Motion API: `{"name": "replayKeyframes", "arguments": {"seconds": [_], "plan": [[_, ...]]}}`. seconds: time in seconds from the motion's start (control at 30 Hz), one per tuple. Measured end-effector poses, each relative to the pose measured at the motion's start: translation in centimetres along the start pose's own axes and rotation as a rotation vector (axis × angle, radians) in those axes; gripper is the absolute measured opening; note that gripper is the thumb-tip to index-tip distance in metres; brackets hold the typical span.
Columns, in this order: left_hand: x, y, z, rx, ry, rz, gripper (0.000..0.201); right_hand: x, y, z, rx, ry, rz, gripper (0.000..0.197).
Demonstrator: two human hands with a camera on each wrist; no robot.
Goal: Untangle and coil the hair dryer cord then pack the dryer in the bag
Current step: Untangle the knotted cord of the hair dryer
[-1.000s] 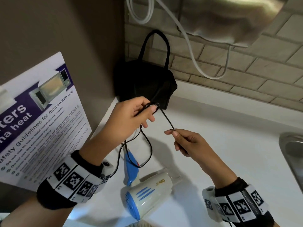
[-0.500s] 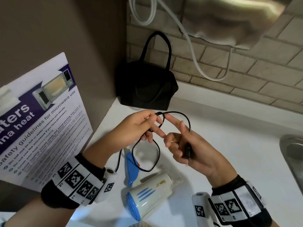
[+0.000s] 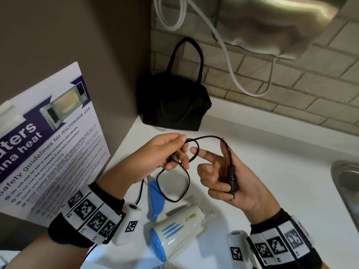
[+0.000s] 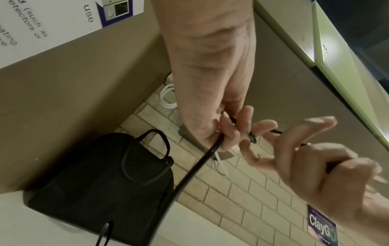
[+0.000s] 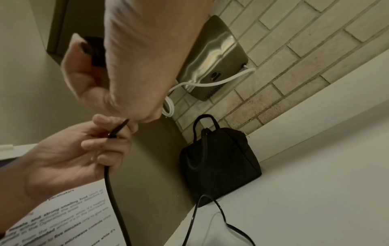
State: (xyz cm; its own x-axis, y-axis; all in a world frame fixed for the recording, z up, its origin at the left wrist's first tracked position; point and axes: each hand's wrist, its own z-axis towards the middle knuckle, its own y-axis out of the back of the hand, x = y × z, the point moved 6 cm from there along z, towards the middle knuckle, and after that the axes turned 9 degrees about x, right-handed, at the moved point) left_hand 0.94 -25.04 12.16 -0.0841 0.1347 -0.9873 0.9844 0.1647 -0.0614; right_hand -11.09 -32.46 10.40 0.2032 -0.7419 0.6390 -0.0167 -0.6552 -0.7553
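Observation:
A white and blue hair dryer (image 3: pixel 174 235) lies on the white counter (image 3: pixel 272 162) below my hands. Its black cord (image 3: pixel 186 183) rises in loops to my left hand (image 3: pixel 167 152), which pinches the gathered loops between thumb and fingers. From there the cord arcs right to the black plug (image 3: pixel 232 179), which lies in my right hand (image 3: pixel 229 179) under curled lower fingers, with the index finger pointing into the loop. The black bag (image 3: pixel 174 101) (image 4: pixel 101 183) (image 5: pixel 219 163) stands shut in the back corner, its handles up.
A laminated microwave safety sign (image 3: pixel 44 144) leans against the brown wall on the left. A steel wall unit (image 3: pixel 272 26) with a white cable (image 3: pixel 229 61) hangs on the brick wall above the bag. A steel sink (image 3: pixel 347 191) edge is at the right.
The straight cord between my hands has become a loop. My right hand came close to the left, now holding the plug end, and both hands dropped nearer the dryer.

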Motion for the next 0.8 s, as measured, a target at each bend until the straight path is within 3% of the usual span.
{"name": "replayKeyframes", "arguments": {"seconds": [0.13, 0.3, 0.43, 0.57, 0.8], "plan": [[0.3, 0.5, -0.1, -0.027, -0.001, -0.02, 0.03, 0.1, -0.5, -0.4, 0.039, -0.019, -0.119, 0.047], [0.7, 0.3, 0.0, -0.012, 0.016, -0.098, 0.026, -0.1, -0.4, -0.4, -0.049, -0.005, -0.187, 0.035], [0.5, 1.0, -0.2, -0.159, -0.01, -0.078, 0.023, 0.3, 0.0, -0.7, -0.121, 0.061, -0.053, 0.01], [0.1, 1.6, -0.4, -0.279, -0.052, -0.062, 0.024, 0.4, 0.7, -0.9, -0.198, 0.097, 0.06, 0.029], [0.4, 0.2, -0.2, -0.181, 0.037, 0.257, 0.031, 1.0, 2.8, -1.8, -0.479, 0.052, -0.268, 0.017]]}}
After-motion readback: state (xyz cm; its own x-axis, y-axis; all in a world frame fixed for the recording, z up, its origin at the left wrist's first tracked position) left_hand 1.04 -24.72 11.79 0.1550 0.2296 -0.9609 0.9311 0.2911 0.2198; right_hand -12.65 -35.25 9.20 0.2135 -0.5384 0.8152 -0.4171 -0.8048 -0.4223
